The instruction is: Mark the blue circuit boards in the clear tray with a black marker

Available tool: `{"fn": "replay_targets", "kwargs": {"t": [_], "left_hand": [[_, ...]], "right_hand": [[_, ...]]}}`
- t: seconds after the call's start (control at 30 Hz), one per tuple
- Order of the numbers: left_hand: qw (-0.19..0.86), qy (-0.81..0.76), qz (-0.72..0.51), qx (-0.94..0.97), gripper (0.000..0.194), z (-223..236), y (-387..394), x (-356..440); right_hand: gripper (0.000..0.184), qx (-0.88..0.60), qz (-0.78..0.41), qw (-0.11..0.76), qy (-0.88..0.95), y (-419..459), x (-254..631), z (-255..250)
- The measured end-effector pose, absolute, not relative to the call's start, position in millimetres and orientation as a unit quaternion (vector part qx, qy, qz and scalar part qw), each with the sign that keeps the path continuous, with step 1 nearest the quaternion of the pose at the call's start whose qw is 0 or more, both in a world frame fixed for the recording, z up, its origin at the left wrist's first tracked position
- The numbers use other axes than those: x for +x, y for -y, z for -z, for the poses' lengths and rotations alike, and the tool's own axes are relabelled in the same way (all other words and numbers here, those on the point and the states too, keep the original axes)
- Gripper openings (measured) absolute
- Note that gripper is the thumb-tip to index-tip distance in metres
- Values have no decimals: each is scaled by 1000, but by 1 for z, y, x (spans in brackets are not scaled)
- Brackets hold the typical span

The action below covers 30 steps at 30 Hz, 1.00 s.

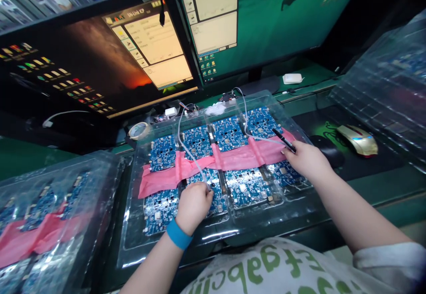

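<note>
A clear plastic tray [213, 234] holds several blue circuit boards [196, 138] in two rows, with a pink strip [233, 157] laid across the middle. My left hand [195, 203], with a blue band [179, 235] at the wrist, is closed over a front-row board. Its fingers pinch the end of a thin pale cable [186, 149] coming from the back. At the tray's right side my right hand [304, 158] grips a black pen [283, 140]. A second pale cable [246, 116] runs to its fingertips; whether they hold it is hidden.
Two monitors [213, 54] stand behind the tray. A tape roll [139, 130] and small adapter boards [229, 96] lie along the back. To the right are a gold mouse [357, 140] and another plastic tray [376, 81]. At left sits a tray of boards [100, 169].
</note>
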<state>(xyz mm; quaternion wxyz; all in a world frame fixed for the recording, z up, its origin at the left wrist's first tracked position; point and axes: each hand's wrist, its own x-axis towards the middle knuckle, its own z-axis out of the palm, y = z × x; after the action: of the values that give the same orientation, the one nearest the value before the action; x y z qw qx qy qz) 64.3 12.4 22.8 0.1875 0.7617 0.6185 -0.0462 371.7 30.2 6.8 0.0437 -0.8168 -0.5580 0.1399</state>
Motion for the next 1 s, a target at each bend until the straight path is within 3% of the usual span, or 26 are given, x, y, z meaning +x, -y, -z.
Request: {"fn": "replay_targets", "kwargs": {"t": [0.3,0.73,1.0], "left_hand": [[228,-616,-3,754,22,-21,-12,53],[245,-609,-37,754,29,-10,-13,45],[253,-602,-47,756,29,-12,-13,48]], "right_hand": [[17,-828,-134,71,541,-22,373,-10],[12,-839,-72,-27,538,-9,378,-19],[9,-829,-80,-41,552,-12,375,-12]]}}
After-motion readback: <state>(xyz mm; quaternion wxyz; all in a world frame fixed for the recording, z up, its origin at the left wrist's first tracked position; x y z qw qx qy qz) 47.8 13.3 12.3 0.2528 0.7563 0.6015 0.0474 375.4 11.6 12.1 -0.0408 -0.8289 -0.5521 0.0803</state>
